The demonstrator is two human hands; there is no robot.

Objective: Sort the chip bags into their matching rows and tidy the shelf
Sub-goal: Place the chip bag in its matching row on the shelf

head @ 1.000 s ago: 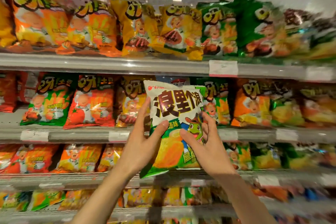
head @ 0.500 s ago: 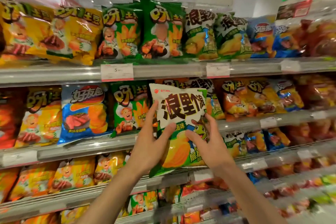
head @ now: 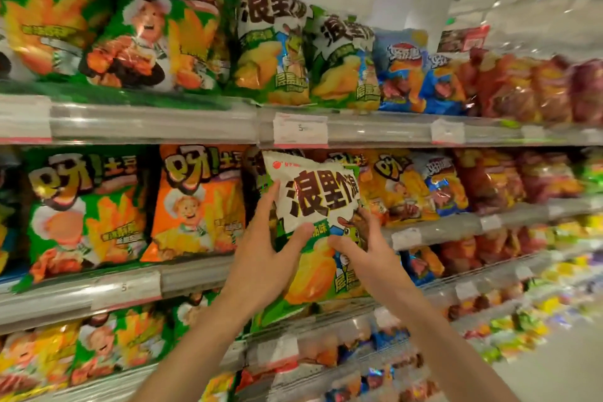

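Two bare forearms — no sleeves, rings or watch — end in left hand (head: 264,258) and right hand (head: 368,254).

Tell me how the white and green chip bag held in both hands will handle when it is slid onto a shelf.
The white and green chip bag looks puffed, so probably light and crushable. Its glossy film may slip; both the left hand and right hand steady it.

Large dark characters "浪里个浪" are printed on the white-and-green chip bag (head: 315,202). The same characters are seen on two bags (head: 272,42) on the shelf above it. A "5" is legible on the price tag (head: 300,129) directly above it.
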